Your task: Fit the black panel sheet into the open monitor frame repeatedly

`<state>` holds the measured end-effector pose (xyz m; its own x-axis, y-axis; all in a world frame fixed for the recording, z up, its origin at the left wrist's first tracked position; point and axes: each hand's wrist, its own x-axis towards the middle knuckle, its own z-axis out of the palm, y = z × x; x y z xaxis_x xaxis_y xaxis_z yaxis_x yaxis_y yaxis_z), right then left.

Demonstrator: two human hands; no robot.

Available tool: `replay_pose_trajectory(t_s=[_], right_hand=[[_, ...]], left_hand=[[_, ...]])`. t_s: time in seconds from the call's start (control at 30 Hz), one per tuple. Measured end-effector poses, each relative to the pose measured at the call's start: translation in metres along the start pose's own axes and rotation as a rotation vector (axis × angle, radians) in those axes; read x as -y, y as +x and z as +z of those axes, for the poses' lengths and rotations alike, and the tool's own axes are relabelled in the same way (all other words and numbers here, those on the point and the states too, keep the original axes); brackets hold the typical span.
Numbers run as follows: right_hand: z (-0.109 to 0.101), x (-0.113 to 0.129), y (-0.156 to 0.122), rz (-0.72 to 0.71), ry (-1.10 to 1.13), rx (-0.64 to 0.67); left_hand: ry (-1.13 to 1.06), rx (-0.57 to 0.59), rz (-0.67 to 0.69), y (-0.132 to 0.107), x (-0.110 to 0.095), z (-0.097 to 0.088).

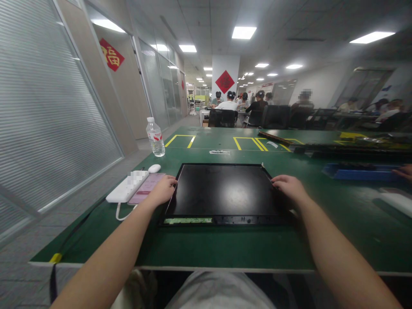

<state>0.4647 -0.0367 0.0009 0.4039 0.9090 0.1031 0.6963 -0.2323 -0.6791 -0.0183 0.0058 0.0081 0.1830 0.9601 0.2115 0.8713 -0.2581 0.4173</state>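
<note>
While forearms (111,253) reach forward, left hand (163,189) and right hand (289,187) opposite, grip pinching black panel's (222,189) side edges

Left hand (165,188): bare; I see slim fingers with rounded tips.
Right hand (289,186): bare as well, much the same shape from where I watch.
Left forearm (112,249): bare from behind the left fingers to where my view ends, slim at the wrist, broader farther back.
Right forearm (337,244): bare behind the right fingers, widening likewise.
Clothing (222,294): pale grey, softly creased, low behind both sets of fingers and between them; which garment, I can't tell.
</note>
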Motion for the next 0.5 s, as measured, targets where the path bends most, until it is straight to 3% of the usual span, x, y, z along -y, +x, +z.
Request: replay_pose_trajectory(t_s=[0.5], right_hand=[[-0.0004,0.0038,-0.0029,0.019,-0.025,0.004]], left_hand=[[0.059,0.003,0.056,0.0035,0.0077,0.0081]])
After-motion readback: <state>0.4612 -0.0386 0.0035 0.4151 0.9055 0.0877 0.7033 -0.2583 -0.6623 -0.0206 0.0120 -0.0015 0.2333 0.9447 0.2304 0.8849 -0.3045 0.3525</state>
